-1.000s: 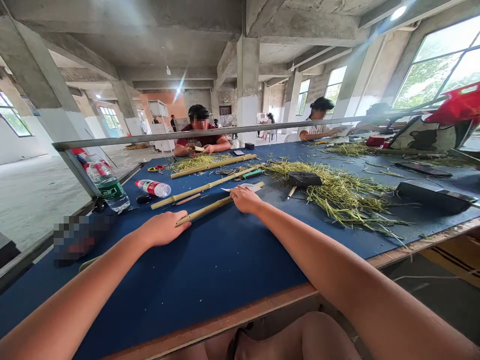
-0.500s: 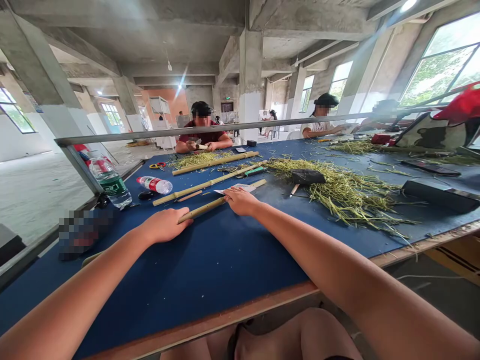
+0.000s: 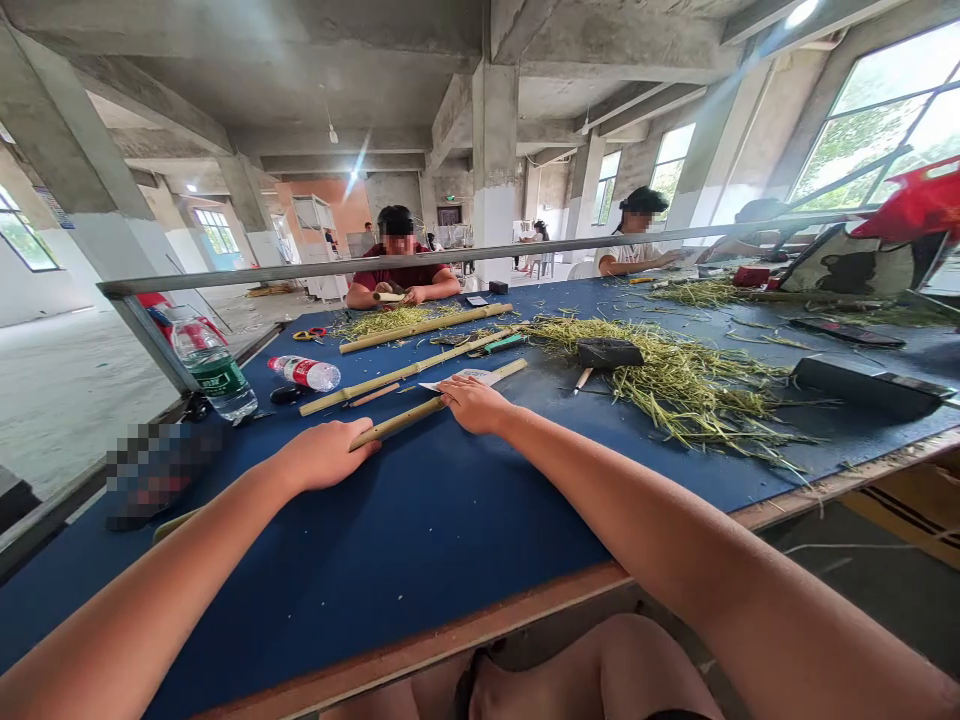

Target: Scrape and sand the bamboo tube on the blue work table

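Note:
My left hand (image 3: 324, 455) is closed around the near end of a thin bamboo pole (image 3: 401, 420), which slants away to the right just over the blue table. Farther along the same pole, my right hand (image 3: 474, 404) is closed over a whitish printed sheet (image 3: 489, 376), pressing it against the bamboo. The sheet's underside is hidden, and the pole's far end sticks out past it. Beyond my hands lies a longer bamboo pole (image 3: 367, 381), with a short thin strip (image 3: 375, 395) beside it. Another bamboo pole (image 3: 427, 328) rests farther back.
A pile of green shavings (image 3: 675, 390) with a black block (image 3: 609, 353) spreads to the right. Two bottles, one upright (image 3: 217, 375) and one lying (image 3: 306, 373), are at left. A metal rail (image 3: 420, 258) crosses the table. Co-workers (image 3: 405, 265) sit opposite.
The view has shifted slightly, moving everything a little left. My hands keep nearly the same places on the pole. The co-worker opposite has shifted a hand slightly.

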`<state>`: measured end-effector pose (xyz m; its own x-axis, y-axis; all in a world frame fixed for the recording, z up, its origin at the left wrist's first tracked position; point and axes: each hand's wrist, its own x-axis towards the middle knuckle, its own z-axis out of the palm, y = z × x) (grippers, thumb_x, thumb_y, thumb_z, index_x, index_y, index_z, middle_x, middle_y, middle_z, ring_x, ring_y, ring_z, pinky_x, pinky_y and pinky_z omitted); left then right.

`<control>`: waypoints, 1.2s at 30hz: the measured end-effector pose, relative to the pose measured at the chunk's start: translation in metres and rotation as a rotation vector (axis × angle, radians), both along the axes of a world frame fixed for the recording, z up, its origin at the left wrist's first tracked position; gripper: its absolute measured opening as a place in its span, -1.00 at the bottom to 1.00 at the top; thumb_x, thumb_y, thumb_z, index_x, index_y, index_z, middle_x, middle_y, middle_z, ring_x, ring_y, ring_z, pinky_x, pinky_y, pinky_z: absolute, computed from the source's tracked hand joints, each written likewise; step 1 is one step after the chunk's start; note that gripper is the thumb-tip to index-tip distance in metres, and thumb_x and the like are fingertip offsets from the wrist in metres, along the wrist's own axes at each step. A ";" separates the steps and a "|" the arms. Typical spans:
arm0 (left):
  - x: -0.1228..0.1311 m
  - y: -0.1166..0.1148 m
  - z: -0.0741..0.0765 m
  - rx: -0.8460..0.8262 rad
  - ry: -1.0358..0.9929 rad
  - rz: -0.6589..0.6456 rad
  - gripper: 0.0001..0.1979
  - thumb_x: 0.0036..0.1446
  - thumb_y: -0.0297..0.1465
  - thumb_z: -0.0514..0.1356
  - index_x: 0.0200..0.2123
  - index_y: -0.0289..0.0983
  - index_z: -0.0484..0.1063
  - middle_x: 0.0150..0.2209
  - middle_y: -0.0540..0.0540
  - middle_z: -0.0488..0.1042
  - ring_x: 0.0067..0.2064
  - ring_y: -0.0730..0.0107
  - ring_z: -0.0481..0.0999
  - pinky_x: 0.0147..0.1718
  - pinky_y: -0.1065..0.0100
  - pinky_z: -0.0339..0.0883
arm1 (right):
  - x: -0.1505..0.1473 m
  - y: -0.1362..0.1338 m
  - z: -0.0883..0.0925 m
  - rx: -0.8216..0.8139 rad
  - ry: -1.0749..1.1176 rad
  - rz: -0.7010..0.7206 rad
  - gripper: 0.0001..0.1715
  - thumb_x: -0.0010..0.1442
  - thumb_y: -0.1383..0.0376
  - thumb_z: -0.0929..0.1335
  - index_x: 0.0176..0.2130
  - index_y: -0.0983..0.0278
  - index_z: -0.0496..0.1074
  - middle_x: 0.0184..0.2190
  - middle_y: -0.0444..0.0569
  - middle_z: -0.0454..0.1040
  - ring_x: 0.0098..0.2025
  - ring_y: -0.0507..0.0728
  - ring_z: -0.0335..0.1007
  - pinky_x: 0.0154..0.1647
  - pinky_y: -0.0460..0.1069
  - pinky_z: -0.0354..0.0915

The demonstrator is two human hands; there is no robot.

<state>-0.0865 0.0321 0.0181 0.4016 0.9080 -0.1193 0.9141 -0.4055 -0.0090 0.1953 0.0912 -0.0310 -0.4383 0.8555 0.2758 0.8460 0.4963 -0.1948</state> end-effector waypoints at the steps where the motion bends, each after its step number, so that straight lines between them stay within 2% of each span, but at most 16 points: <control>1: 0.000 0.000 0.000 -0.003 -0.001 0.001 -0.60 0.33 0.02 -0.08 -0.20 -0.13 0.35 -0.30 -0.13 0.57 -0.32 0.14 0.55 -0.43 0.29 0.14 | 0.000 0.002 -0.001 -0.010 0.006 0.010 -0.41 0.49 0.20 0.09 0.34 0.32 0.32 0.36 0.11 0.31 0.43 0.24 0.09 0.44 0.12 -0.04; 4: 0.000 0.000 0.001 -0.011 -0.002 0.008 -0.57 0.33 0.04 -0.10 -0.20 -0.12 0.36 -0.31 -0.12 0.56 -0.32 0.13 0.54 -0.41 0.28 0.16 | 0.007 0.012 -0.003 -0.035 0.022 -0.007 -0.43 0.50 0.23 0.08 0.33 0.28 0.33 0.35 0.06 0.32 0.46 0.20 0.04 0.44 0.10 -0.04; 8: 0.001 -0.002 0.002 -0.014 0.007 0.010 -0.53 0.33 0.07 -0.14 -0.19 -0.13 0.35 -0.31 -0.13 0.56 -0.30 0.12 0.54 -0.41 0.28 0.16 | 0.033 0.029 -0.004 -0.030 0.008 -0.166 -0.45 0.48 0.31 0.07 0.25 0.29 0.42 0.29 0.09 0.40 0.44 0.22 0.08 0.42 0.13 0.00; 12: -0.001 -0.001 0.001 -0.004 0.002 -0.009 -0.54 0.33 0.08 -0.14 -0.19 -0.12 0.33 -0.31 -0.12 0.56 -0.29 0.11 0.55 -0.42 0.29 0.15 | 0.047 0.033 -0.003 -0.058 0.024 -0.278 -0.44 0.49 0.28 0.07 0.25 0.31 0.42 0.33 0.11 0.35 0.46 0.27 0.04 0.43 0.17 -0.03; 14: -0.001 0.000 -0.001 0.007 -0.009 -0.022 -0.55 0.34 0.07 -0.13 -0.20 -0.12 0.34 -0.32 -0.12 0.56 -0.30 0.11 0.55 -0.43 0.28 0.14 | 0.037 0.027 -0.004 -0.053 0.013 -0.230 -0.45 0.48 0.28 0.08 0.27 0.30 0.40 0.34 0.11 0.33 0.46 0.25 0.03 0.44 0.16 -0.05; 19: -0.001 0.001 -0.002 0.011 -0.027 -0.014 -0.61 0.33 0.01 -0.07 -0.21 -0.12 0.36 -0.31 -0.12 0.58 -0.33 0.14 0.55 -0.43 0.28 0.16 | -0.005 0.006 -0.007 0.038 0.028 0.040 -0.45 0.49 0.24 0.11 0.30 0.32 0.36 0.32 0.10 0.37 0.41 0.18 0.14 0.43 0.08 -0.04; 21: -0.001 0.001 -0.002 0.005 -0.031 -0.013 -0.61 0.33 0.01 -0.06 -0.21 -0.12 0.37 -0.30 -0.12 0.58 -0.33 0.14 0.55 -0.42 0.28 0.17 | -0.010 0.004 -0.007 0.050 0.043 0.081 -0.45 0.50 0.22 0.11 0.31 0.32 0.35 0.31 0.09 0.38 0.39 0.17 0.18 0.42 0.06 0.00; 24: -0.002 0.001 -0.002 0.004 -0.027 -0.016 -0.57 0.33 0.04 -0.10 -0.21 -0.12 0.37 -0.31 -0.11 0.57 -0.33 0.14 0.54 -0.42 0.28 0.16 | 0.004 0.011 -0.004 0.011 0.013 0.032 -0.47 0.49 0.29 0.10 0.28 0.26 0.39 0.28 0.04 0.41 0.40 0.16 0.16 0.40 0.08 0.03; 28: -0.003 0.000 0.000 0.000 -0.018 -0.015 -0.53 0.32 0.08 -0.14 -0.19 -0.12 0.35 -0.32 -0.12 0.56 -0.31 0.13 0.55 -0.42 0.28 0.15 | 0.037 0.025 0.001 -0.029 -0.024 -0.178 -0.46 0.48 0.34 0.08 0.22 0.28 0.44 0.27 0.09 0.43 0.40 0.23 0.16 0.38 0.13 0.06; 30: -0.003 -0.001 0.000 -0.007 -0.019 -0.016 -0.52 0.32 0.09 -0.14 -0.17 -0.11 0.36 -0.30 -0.13 0.57 -0.30 0.11 0.55 -0.41 0.28 0.17 | 0.045 0.027 0.002 -0.046 -0.025 -0.242 -0.46 0.48 0.32 0.07 0.23 0.31 0.43 0.27 0.12 0.41 0.40 0.26 0.17 0.38 0.14 0.06; 33: -0.002 -0.002 0.001 -0.008 -0.017 -0.013 -0.52 0.33 0.08 -0.14 -0.18 -0.12 0.37 -0.30 -0.14 0.57 -0.31 0.10 0.55 -0.40 0.27 0.18 | 0.035 0.021 0.001 -0.043 -0.040 -0.226 -0.47 0.48 0.30 0.10 0.26 0.30 0.40 0.31 0.10 0.38 0.43 0.27 0.10 0.41 0.15 0.00; 36: -0.001 0.000 -0.001 -0.002 -0.018 -0.008 -0.56 0.33 0.05 -0.12 -0.20 -0.12 0.36 -0.31 -0.13 0.57 -0.31 0.10 0.54 -0.42 0.27 0.16 | 0.010 0.007 -0.001 -0.005 -0.031 -0.108 -0.47 0.49 0.26 0.11 0.29 0.29 0.37 0.32 0.08 0.36 0.43 0.23 0.11 0.43 0.12 -0.03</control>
<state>-0.0879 0.0324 0.0174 0.4105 0.9047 -0.1140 0.9110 -0.4123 0.0086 0.2057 0.0981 -0.0318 -0.3518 0.8996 0.2589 0.9001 0.4010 -0.1703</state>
